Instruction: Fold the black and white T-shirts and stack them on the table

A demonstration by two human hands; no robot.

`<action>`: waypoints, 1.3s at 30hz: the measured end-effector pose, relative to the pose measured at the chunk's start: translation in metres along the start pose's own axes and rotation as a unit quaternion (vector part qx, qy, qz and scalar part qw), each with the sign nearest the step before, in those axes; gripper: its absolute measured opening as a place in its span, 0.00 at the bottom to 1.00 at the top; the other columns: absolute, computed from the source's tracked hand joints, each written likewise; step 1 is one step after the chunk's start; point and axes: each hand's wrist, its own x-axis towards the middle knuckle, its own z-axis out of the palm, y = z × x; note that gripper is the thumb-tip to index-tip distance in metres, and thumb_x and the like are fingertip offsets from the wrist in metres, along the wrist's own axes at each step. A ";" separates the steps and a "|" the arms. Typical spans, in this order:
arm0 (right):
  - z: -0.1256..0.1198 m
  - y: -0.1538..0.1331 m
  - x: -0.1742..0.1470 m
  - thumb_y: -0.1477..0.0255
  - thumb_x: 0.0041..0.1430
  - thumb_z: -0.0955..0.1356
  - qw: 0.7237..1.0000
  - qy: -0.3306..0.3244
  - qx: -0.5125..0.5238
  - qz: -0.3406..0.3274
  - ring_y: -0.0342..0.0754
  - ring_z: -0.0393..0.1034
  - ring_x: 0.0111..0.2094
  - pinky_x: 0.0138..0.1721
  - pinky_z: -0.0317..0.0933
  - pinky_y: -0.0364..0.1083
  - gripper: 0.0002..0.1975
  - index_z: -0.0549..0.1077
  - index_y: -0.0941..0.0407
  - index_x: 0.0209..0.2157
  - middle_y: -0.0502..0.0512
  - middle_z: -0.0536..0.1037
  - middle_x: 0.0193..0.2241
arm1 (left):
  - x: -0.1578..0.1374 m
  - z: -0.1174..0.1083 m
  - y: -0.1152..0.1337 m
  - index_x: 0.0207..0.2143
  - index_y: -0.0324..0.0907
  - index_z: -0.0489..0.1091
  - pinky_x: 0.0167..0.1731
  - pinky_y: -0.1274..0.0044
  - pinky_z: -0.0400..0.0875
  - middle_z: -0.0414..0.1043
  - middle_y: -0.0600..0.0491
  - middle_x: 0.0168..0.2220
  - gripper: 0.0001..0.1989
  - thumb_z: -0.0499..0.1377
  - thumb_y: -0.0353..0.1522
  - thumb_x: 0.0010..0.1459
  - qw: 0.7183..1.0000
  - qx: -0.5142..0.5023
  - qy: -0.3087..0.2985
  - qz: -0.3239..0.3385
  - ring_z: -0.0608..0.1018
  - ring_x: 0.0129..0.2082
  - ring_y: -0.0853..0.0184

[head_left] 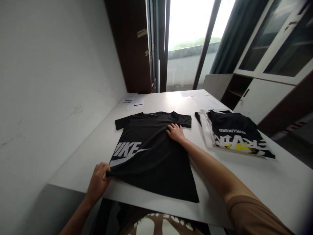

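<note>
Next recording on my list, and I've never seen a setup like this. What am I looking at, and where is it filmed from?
There is no robot here: you see a person's two bare hands. The single picture comes from a camera worn on that person's head, looking forward and down. On the white table a black NIKE T-shirt lies spread out. The left hand grips a bottom corner of it; the right hand rests on the shirt near one sleeve, holding nothing. To the right is a pile of folded clothes, and papers lie toward the far end.
</note>
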 end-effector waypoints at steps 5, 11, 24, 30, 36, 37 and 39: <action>-0.003 -0.002 -0.006 0.52 0.70 0.60 0.999 0.024 -0.007 0.038 0.71 0.44 0.71 0.67 0.41 0.66 0.29 0.67 0.50 0.65 0.62 0.59 0.69 | -0.004 -0.006 -0.022 0.25 0.47 0.58 0.29 0.73 0.62 0.63 0.55 0.26 0.15 0.57 0.40 0.62 0.988 0.090 0.091 -0.090 0.68 0.28 0.62; -0.005 -0.003 -0.006 0.54 0.70 0.61 0.999 0.026 -0.001 0.045 0.71 0.44 0.70 0.66 0.41 0.67 0.28 0.67 0.52 0.64 0.65 0.59 0.69 | -0.006 0.003 -0.032 0.35 0.46 0.67 0.36 0.71 0.69 0.72 0.53 0.35 0.05 0.54 0.36 0.62 0.992 0.048 0.061 -0.104 0.75 0.36 0.59; -0.025 -0.009 -0.025 0.63 0.71 0.63 0.987 0.108 0.046 -0.108 0.59 0.59 0.64 0.65 0.51 0.57 0.18 0.75 0.55 0.55 0.63 0.72 0.60 | -0.003 -0.013 -0.058 0.51 0.46 0.73 0.55 0.61 0.70 0.73 0.46 0.50 0.22 0.53 0.26 0.56 0.994 0.091 -0.002 -0.054 0.75 0.52 0.54; -0.067 -0.052 -0.090 0.66 0.74 0.61 0.949 0.095 0.121 -0.276 0.51 0.70 0.42 0.47 0.62 0.48 0.15 0.76 0.55 0.38 0.58 0.77 0.38 | 0.019 -0.031 -0.039 0.46 0.46 0.73 0.64 0.63 0.64 0.67 0.49 0.63 0.19 0.51 0.25 0.54 0.990 -0.121 -0.076 0.008 0.68 0.64 0.57; -0.082 -0.053 -0.188 0.66 0.73 0.62 0.877 -0.068 0.162 -0.448 0.46 0.65 0.33 0.38 0.59 0.46 0.16 0.71 0.55 0.31 0.54 0.72 0.30 | 0.078 -0.019 0.003 0.55 0.48 0.73 0.63 0.66 0.66 0.71 0.50 0.62 0.17 0.51 0.37 0.69 0.954 -0.162 -0.245 0.052 0.72 0.62 0.59; -0.083 -0.050 -0.199 0.66 0.73 0.62 0.876 -0.079 0.161 -0.448 0.47 0.65 0.34 0.38 0.59 0.46 0.16 0.71 0.55 0.31 0.54 0.72 0.31 | 0.088 -0.010 0.007 0.57 0.50 0.72 0.64 0.65 0.64 0.69 0.51 0.64 0.19 0.52 0.40 0.69 0.954 -0.135 -0.259 0.063 0.70 0.64 0.59; -0.087 -0.045 -0.213 0.66 0.73 0.61 0.882 -0.093 0.157 -0.434 0.47 0.65 0.34 0.39 0.59 0.47 0.16 0.71 0.55 0.32 0.55 0.72 0.31 | 0.108 0.015 0.010 0.61 0.52 0.70 0.66 0.63 0.61 0.65 0.52 0.66 0.21 0.53 0.44 0.69 0.958 -0.080 -0.264 0.079 0.66 0.67 0.58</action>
